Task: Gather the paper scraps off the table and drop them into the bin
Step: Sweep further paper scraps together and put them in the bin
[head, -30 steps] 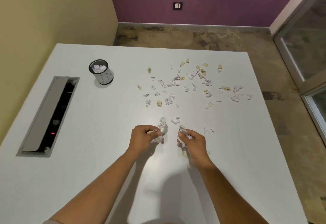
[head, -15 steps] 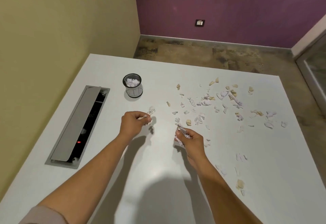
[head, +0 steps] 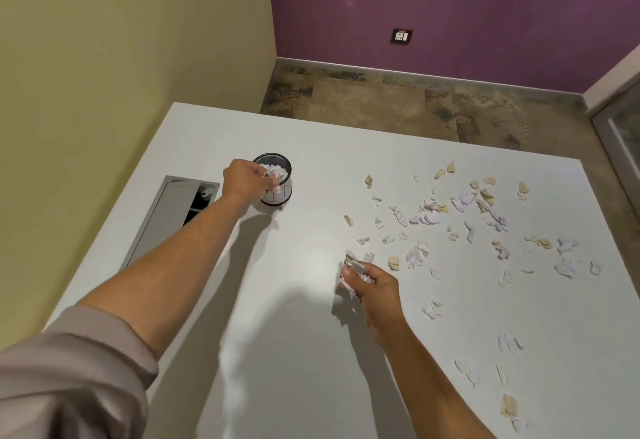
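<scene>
Sleeve (head: 69,379): my left arm's grey sleeve, pushed up past the elbow, fills the near corner, well short of the bin.
Near scraps (head: 507,404): a few white and tan bits lie on the white counter (head: 277,369) by its near right edge, far from the bin.
Right hand (head: 372,286): low over the counter, well to the right of the bin and nearer to me — the grip is curled tight round a wad of scraps (head: 355,270), white crumpled paper poking out above and below my fingers.
Loose paper scraps (head: 467,217): white, lilac and tan pieces spread over the counter to the right of the bin, starting just beyond my right hand and running out toward the far right edge.
Cable hatch (head: 173,217): a grey flap set into the counter, left of the bin, its dark opening showing on the bin side.
Left hand (head: 247,179): stretched out to the bin's left rim — the grip is still closed, fingers curled and pinching white paper at the rim, over the opening.
Bin (head: 277,180): a small round dark mesh cup standing upright on the counter, white crumpled scraps heaped inside nearly to the rim.
Floor (head: 398,106): mottled brown, beyond the counter's far edge.
Wall socket (head: 401,36): on the purple wall, far past the bin.
</scene>
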Demonstrator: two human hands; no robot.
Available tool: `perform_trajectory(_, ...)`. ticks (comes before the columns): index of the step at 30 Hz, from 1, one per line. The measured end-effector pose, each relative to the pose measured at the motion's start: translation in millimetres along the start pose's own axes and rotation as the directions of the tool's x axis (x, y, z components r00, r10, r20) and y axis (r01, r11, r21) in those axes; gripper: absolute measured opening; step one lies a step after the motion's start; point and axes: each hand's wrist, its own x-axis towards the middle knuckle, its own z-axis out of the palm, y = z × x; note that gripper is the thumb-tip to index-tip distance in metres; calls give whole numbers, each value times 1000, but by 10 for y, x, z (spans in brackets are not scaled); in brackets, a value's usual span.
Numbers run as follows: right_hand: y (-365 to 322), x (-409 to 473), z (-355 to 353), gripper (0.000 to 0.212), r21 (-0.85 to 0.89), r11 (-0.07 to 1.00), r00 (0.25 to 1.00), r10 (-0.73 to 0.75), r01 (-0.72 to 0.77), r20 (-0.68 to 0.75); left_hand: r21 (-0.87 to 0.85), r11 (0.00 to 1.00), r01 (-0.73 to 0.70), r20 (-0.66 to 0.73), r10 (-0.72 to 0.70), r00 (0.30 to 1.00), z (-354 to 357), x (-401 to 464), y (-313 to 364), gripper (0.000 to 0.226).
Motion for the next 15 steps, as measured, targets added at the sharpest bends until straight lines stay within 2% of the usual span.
perform_trajectory(4, 43, 110, 40, 11, -46, 999, 1000, -10, 11, 21, 96, 995, -2, 35, -1, 999, 43, 212, 82, 47)
perform_trajectory(8, 46, 176, 72, 12, -28, 999, 998, -27, 29, 63, 149, 989, 9, 34, -14, 999, 98, 329, 177, 28)
perform_trajectory(15, 46, 206, 79, 17, -47, 999, 997, -12, 16, 82, 26, 999, 32, -83, -30, 996, 105, 378, 147, 27)
